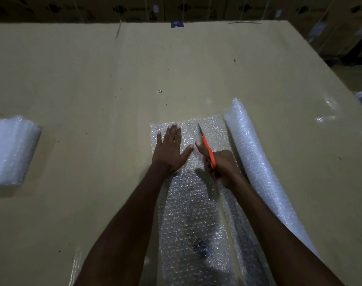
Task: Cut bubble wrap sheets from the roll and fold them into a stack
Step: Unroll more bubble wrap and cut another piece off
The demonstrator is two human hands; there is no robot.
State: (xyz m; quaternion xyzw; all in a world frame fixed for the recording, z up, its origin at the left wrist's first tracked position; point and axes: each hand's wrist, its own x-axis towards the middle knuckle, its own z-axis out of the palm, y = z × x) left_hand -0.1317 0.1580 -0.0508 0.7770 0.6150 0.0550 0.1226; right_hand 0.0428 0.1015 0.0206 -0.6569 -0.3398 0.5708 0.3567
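Your left hand (169, 150) lies flat, fingers spread, pressing on the unrolled bubble wrap sheet (193, 203) near its far edge. Your right hand (222, 167) is clenched around the orange handle of the scissors (207, 147), whose thin metal tip points away from you over the sheet, just beside your left thumb. The bubble wrap roll (256, 162), a long knobbly translucent cylinder, runs along the sheet's right side. The folded stack (9, 150) sits far left on the tan cardboard table (93, 79).
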